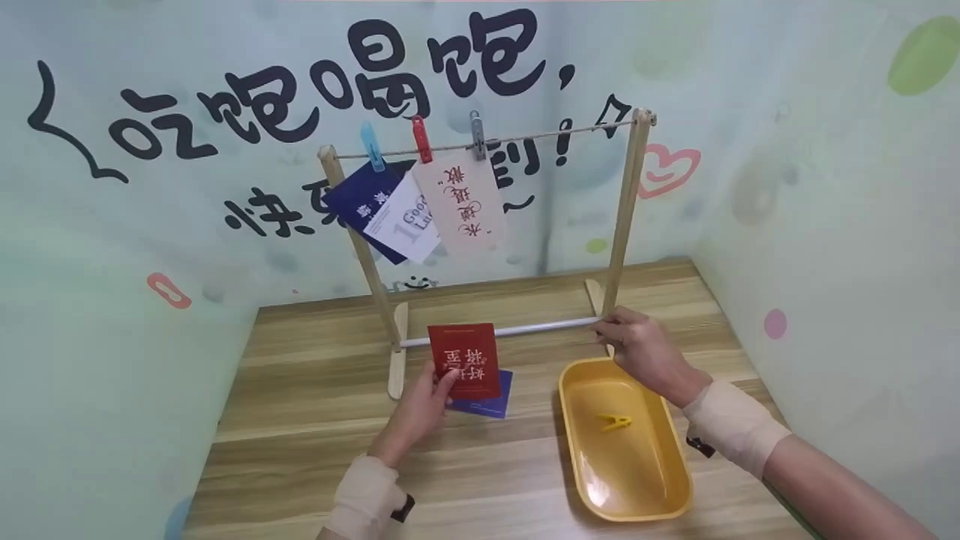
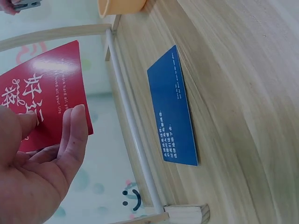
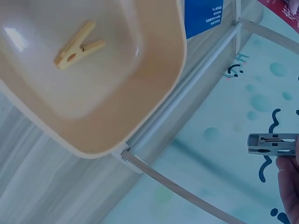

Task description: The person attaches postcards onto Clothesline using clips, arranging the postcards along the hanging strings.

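Note:
My left hand point(image 1: 420, 405) pinches a red card point(image 1: 465, 345) with white lettering between thumb and fingers. Beneath it in the head view, a blue card point(image 2: 173, 112) lies flat on the wooden table. Over the far end of the yellow tray, my right hand point(image 1: 649, 356) pinches a grey clothespin point(image 3: 268, 144), its closed tip pointing out from the fingers; the head view hardly shows this pin. From the string point(image 1: 540, 135) of a wooden rack hang a dark blue card point(image 1: 360, 191), a white card point(image 1: 409, 221) and a pink card point(image 1: 465, 202).
A light blue clothespin point(image 1: 371, 146), a red clothespin point(image 1: 421, 140) and another grey clothespin point(image 1: 478, 135) grip the string. Inside the yellow tray point(image 1: 574, 450) lies a yellow clothespin point(image 1: 616, 423). The rack's right post point(image 1: 626, 217) rises behind my right hand; printed walls enclose the table.

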Motion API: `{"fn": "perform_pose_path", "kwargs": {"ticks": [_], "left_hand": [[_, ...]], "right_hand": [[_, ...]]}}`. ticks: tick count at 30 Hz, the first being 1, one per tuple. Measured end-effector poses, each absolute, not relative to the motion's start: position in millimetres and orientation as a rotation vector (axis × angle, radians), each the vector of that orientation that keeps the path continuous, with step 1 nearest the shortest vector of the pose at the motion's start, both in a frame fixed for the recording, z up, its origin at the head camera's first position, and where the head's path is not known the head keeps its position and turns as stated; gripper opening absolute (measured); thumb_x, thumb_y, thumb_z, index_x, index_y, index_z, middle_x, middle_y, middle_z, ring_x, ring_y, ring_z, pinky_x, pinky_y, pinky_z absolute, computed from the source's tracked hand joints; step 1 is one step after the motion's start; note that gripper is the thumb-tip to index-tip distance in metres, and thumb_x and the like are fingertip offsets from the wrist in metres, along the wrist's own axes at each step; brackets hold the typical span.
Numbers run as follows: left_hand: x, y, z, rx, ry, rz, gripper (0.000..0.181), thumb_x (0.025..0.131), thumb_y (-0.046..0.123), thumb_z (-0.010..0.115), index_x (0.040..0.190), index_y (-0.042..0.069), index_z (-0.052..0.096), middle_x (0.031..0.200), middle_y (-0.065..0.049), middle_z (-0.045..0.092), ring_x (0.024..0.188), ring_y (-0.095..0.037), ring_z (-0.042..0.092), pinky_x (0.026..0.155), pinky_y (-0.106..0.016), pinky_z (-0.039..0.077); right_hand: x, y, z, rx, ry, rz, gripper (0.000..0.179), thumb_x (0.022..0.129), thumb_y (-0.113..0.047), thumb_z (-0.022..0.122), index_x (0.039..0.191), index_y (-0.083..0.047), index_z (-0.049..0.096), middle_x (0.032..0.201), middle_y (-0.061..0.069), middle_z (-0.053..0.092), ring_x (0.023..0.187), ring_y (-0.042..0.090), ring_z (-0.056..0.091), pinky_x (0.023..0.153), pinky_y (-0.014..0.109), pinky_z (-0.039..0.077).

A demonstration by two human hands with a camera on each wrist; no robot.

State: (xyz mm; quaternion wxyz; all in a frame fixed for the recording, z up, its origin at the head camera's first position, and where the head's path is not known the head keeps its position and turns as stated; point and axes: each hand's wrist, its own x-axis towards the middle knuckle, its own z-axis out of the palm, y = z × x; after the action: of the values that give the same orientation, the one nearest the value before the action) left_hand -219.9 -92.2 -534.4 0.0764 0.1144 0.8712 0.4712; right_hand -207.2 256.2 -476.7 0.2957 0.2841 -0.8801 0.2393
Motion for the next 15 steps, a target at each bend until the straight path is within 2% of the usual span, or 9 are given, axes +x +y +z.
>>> {"fn": "perform_pose_path", "kwargs": {"ticks": [4,8,12,15], "left_hand": [[-223.2,-88.6,-526.2,0.356,2.640,1.388,0.033,0.106,0.031,0.048,0.120,0.001,0.051,0.084,-0.012,0.063,0.075,-0.026,0.063,0.059,-0.027,0.052],[-226.6,-84.2,-518.7,0.370,2.671,1.398,0.032,0.106,0.031,0.048,0.120,0.003,0.051,0.086,-0.014,0.066,0.074,-0.018,0.062,0.061,-0.028,0.052],[-230.2,-77.6,-510.3,0.382,2.754,1.390,0.028,0.105,0.030,0.050,0.114,0.003,0.053,0.087,-0.015,0.069,0.074,-0.018,0.064,0.065,-0.032,0.053],[-233.5,-70.3,-503.6,0.400,2.803,1.364,0.028,0.105,0.031,0.051,0.113,0.004,0.054,0.089,-0.013,0.070,0.079,-0.020,0.067,0.069,-0.035,0.055]], "right_hand": [[-208.8,257.7,-467.1,0.770,-2.318,0.627,0.036,0.068,0.029,0.067,0.089,0.002,0.078,0.082,0.013,0.068,0.073,0.024,0.073,0.059,0.030,0.061],[-211.4,257.0,-457.4,0.767,-2.317,0.626,0.033,0.070,0.029,0.066,0.087,0.003,0.078,0.082,0.014,0.068,0.072,0.025,0.073,0.060,0.032,0.061],[-215.9,253.9,-447.0,0.776,-2.303,0.625,0.030,0.072,0.027,0.067,0.085,0.002,0.078,0.079,0.013,0.070,0.068,0.022,0.071,0.057,0.031,0.059],[-219.8,251.2,-438.7,0.784,-2.282,0.625,0.032,0.070,0.027,0.066,0.084,0.001,0.077,0.076,0.012,0.069,0.065,0.018,0.068,0.054,0.029,0.056]]}}
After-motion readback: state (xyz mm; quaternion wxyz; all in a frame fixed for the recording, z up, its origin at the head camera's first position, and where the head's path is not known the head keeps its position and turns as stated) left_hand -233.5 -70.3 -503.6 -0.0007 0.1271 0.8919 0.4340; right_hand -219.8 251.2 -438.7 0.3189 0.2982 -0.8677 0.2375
